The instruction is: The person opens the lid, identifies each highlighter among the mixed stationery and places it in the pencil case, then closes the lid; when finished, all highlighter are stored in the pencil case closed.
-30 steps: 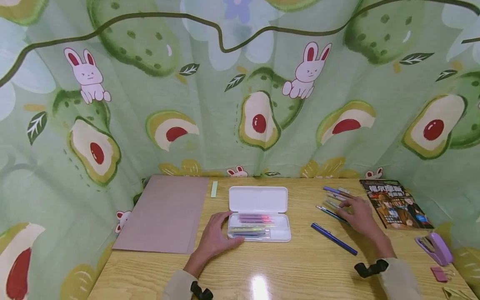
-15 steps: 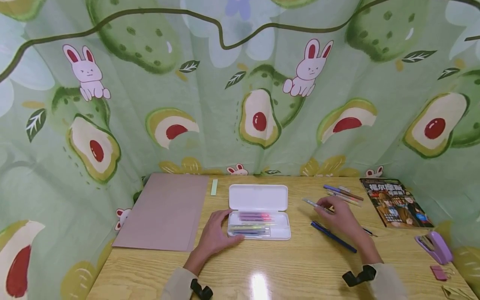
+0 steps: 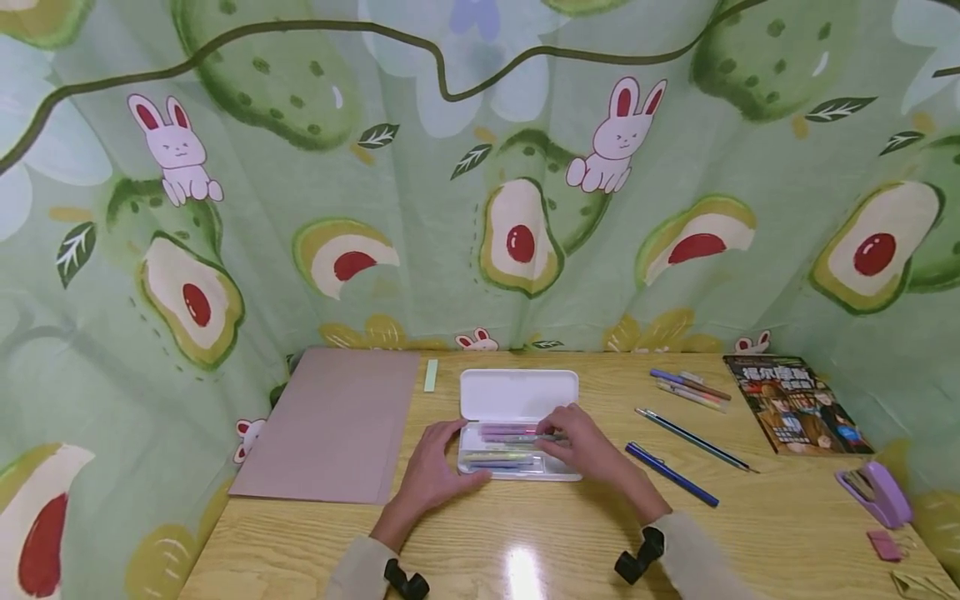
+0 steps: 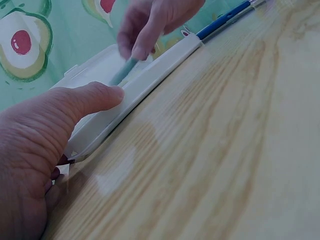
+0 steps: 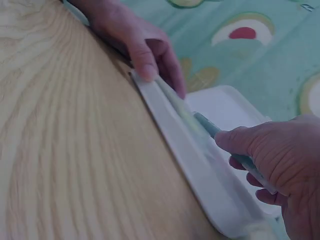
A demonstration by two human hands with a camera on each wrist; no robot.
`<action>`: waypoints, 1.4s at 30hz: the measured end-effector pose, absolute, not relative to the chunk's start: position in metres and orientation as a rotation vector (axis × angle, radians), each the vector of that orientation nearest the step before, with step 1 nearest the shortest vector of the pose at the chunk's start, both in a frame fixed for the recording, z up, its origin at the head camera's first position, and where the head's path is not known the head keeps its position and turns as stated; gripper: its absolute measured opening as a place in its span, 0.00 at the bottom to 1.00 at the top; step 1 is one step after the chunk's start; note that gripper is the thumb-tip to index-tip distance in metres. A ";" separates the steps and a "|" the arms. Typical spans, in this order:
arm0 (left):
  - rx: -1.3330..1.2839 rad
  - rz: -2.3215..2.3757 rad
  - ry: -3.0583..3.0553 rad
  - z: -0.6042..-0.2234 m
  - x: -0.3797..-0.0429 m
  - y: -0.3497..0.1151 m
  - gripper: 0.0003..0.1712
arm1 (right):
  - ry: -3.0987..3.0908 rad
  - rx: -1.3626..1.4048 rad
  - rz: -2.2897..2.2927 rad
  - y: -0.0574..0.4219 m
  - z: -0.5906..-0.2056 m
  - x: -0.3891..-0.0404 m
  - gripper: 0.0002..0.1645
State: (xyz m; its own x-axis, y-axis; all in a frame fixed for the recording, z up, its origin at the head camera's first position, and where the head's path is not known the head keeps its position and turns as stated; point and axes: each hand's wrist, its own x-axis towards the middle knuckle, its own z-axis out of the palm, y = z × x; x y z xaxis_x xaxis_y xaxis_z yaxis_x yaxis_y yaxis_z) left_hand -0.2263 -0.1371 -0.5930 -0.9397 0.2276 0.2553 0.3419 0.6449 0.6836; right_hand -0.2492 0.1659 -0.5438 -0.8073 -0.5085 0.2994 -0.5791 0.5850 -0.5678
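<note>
A white pencil case (image 3: 519, 393) lies with its lid folded back, several pens (image 3: 495, 457) in its tray. My left hand (image 3: 431, 467) grips the case's left end, the thumb on the front rim and the fingers round the far side. Over the tray's right half, my right hand (image 3: 583, 446) pinches a teal pen (image 5: 205, 122) between thumb and fingers. That pen points left, close over the pens in the tray. In the left wrist view the teal pen (image 4: 123, 71) slants down into the case behind the front wall.
Right of the case lie a blue pen (image 3: 672, 473), a dark slim brush (image 3: 693, 438) and several pens (image 3: 688, 390). Farther right are a comic-style book (image 3: 797, 406), a purple stapler (image 3: 877, 496) and a pink binder clip (image 3: 885, 546). A mauve folder (image 3: 326, 425) lies left.
My right hand has picked up the teal pen from among the pens on the right and carried it left to over the case. My left hand stays on the case.
</note>
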 end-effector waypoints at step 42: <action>-0.481 -1.182 -2.710 -0.594 -0.227 -0.137 0.56 | -2.818 0.588 1.003 0.194 -0.549 -0.248 0.06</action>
